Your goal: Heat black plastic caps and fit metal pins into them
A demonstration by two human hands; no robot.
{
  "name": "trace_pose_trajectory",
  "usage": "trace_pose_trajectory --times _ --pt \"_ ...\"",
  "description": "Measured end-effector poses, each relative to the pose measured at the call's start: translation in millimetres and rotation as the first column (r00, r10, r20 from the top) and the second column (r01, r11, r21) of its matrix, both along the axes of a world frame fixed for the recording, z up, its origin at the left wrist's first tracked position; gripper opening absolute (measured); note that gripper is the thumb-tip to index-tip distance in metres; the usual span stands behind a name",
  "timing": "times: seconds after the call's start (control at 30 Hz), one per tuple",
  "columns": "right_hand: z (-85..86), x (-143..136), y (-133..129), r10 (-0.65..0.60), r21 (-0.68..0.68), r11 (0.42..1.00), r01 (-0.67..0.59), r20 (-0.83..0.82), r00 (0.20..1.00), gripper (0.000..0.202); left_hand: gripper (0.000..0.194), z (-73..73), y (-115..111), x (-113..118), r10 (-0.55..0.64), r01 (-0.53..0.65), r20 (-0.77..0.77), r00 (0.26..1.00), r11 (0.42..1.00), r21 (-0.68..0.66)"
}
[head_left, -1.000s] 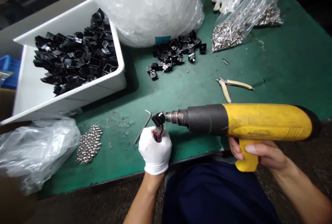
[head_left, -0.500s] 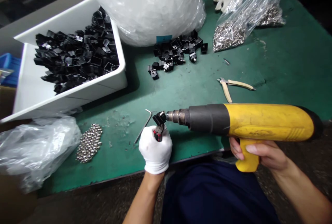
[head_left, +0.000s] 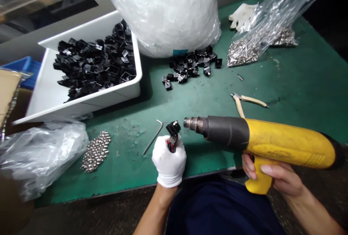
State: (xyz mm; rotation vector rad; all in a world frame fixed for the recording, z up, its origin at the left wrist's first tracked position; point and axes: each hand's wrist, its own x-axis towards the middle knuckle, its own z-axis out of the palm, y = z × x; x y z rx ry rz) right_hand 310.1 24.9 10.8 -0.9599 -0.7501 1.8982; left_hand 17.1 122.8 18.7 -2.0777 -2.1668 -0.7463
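Note:
My left hand [head_left: 169, 162], in a white glove, is closed around red-and-black-handled pliers [head_left: 172, 143]. Their jaws hold a black plastic part [head_left: 173, 128] with a small metal piece at its upper corner. My bare right hand [head_left: 280, 175] grips the handle of a yellow heat gun [head_left: 288, 142]. Its stepped metal nozzle [head_left: 195, 123] points left at the black part, with a small gap between them. Just left of the glove, a hex key [head_left: 152, 137] lies on the green table [head_left: 206, 97].
A white bin [head_left: 114, 95] of black parts stands at the left, beside a large filled plastic bag [head_left: 168, 13]. Loose black parts [head_left: 190, 64], cream-handled cutters [head_left: 250, 100], bagged metal fittings [head_left: 243, 52] and a glove [head_left: 241, 16] lie beyond. Metal fittings [head_left: 96, 151] sit near a crumpled bag [head_left: 51, 151].
The nozzle has drawn back to the right from the black part, and the heat gun now tilts, its rear end lower. My left hand still holds the pliers. The whole view has shifted slightly.

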Motion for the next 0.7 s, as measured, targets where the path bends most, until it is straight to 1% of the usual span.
trace_pose_trajectory --times 0.2,0.4,0.5,0.7 --pt "-2.9 -1.5 -1.4 0.003 0.022 1.0 -0.003 0.009 1.0 0.03 0.027 -1.7 3.1 5.9 0.019 -0.019 0.001 1.0 0.999 0.041" --pt "-0.5 -2.4 1.2 -0.005 0.039 0.999 0.005 0.003 1.0 0.028 0.027 -1.9 4.9 6.5 -0.01 0.014 -0.038 0.999 0.996 0.09" --pt "-0.1 -3.0 2.6 -0.001 0.045 0.999 0.002 -0.006 1.0 0.028 0.027 -1.5 4.6 6.9 -0.007 0.01 -0.031 0.999 0.997 0.078" --pt "-0.7 -4.9 1.9 -0.032 0.054 0.998 0.033 -0.01 0.999 0.026 0.025 -2.2 4.2 7.4 0.024 -0.024 -0.012 1.0 0.999 0.043"
